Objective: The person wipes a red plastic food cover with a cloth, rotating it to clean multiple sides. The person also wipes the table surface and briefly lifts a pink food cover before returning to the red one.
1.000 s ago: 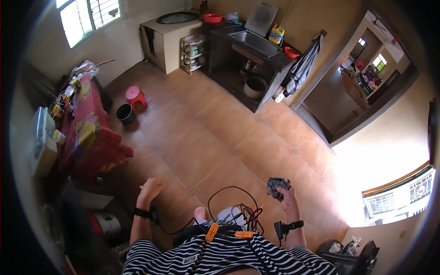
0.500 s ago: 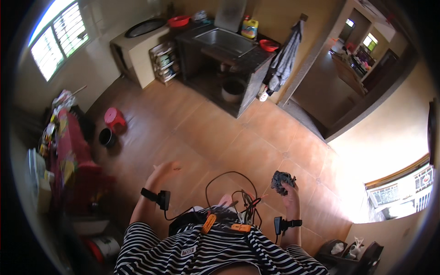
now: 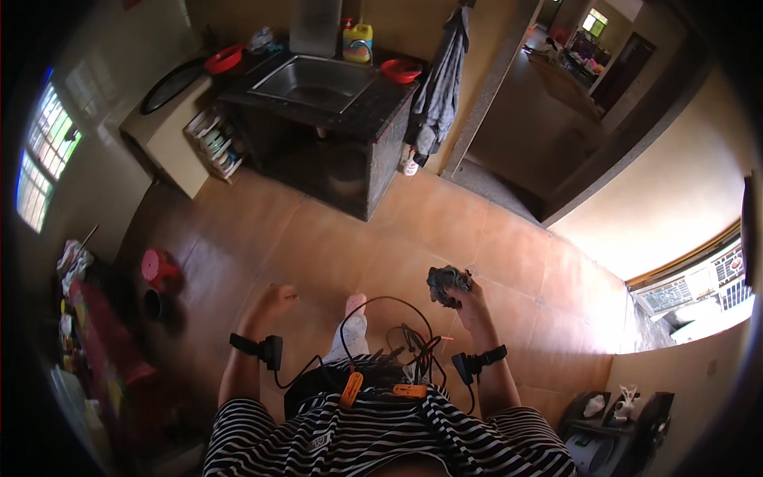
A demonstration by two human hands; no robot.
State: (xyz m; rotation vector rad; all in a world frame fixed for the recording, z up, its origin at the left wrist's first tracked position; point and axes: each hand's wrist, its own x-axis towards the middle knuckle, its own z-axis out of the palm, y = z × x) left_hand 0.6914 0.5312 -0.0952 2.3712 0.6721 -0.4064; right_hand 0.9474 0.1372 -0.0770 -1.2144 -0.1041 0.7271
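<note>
A crumpled dark grey cloth is bunched in my right hand, whose fingers are closed round it, held out in front of me above the tiled floor. My left hand hangs in the air to the left, its fingers curled in and slightly blurred, with nothing visible in it. Both wrists carry black strapped devices with cables. A loop of black cable lies between my arms in front of my striped shirt.
Ahead stands a dark counter with a metal sink and a red basin. A grey garment hangs beside the doorway. A red stool and a black bucket stand left. A dark rack is lower right.
The room has shifted left in view as I turn right, and my foot has come forward. The right hand still grips the cloth. My left hand's fingers have gone from spread to curled.
</note>
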